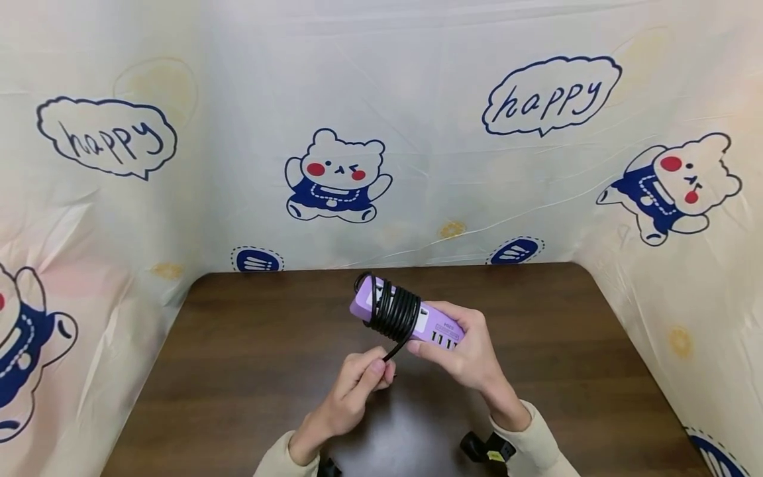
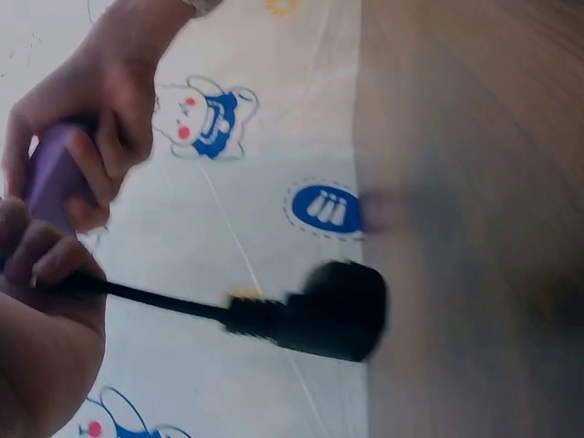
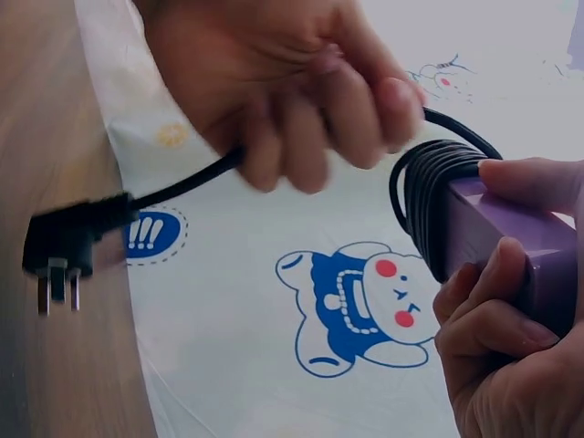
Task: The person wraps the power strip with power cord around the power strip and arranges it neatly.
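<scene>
A purple power strip [image 1: 442, 324] with a row of USB ports is gripped at one end by my right hand [image 1: 467, 344], raised above the table. Its black cord [image 1: 398, 313] is wound in several turns around the other half of the strip. My left hand [image 1: 352, 391] pinches the cord's loose end just below the coil. Past the left fingers a short length of cord ends in a black plug [image 3: 62, 242] with metal prongs, which hangs free in the right wrist view. The same plug [image 2: 333, 310] shows in the left wrist view; in the head view it is mostly hidden.
Below the hands lies a dark brown wooden table [image 1: 256, 344]. A pale curtain [image 1: 429, 165] printed with bears and "happy" bubbles surrounds its back and sides. Black wrist devices [image 1: 489, 447] sit at both cuffs.
</scene>
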The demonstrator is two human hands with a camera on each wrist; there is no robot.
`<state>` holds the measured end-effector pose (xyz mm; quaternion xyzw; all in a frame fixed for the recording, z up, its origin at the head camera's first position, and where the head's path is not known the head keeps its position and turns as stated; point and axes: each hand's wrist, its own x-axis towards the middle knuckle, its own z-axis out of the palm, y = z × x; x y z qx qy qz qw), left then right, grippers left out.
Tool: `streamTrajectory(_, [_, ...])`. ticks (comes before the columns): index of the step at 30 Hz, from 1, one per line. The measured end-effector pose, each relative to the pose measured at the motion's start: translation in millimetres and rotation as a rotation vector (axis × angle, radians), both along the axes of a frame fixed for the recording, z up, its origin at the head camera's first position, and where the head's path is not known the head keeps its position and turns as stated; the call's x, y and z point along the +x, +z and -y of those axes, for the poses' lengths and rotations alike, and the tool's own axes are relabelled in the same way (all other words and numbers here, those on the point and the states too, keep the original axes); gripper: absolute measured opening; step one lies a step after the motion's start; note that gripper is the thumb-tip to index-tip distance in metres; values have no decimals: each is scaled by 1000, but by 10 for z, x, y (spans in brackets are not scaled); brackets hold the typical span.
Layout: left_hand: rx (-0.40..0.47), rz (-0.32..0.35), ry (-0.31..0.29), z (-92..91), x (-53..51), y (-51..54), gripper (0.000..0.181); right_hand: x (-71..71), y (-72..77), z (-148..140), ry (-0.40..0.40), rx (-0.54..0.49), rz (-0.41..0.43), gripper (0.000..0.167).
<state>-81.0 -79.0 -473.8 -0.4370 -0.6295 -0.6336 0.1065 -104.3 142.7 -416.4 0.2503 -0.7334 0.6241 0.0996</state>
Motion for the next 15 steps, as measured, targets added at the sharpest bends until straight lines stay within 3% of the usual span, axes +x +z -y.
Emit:
streamTrajectory(5, [-89, 34, -42, 103, -42, -87, 32, 8, 30, -66, 16, -48, 46, 41])
streamTrajectory(12, [-239, 139, -74, 162, -57, -156, 30, 50, 2, -61, 50, -58, 30, 42])
streamTrajectory(15, [-278, 149, -47, 175, -106, -169, 29, 48, 9, -36, 75, -58, 8, 42])
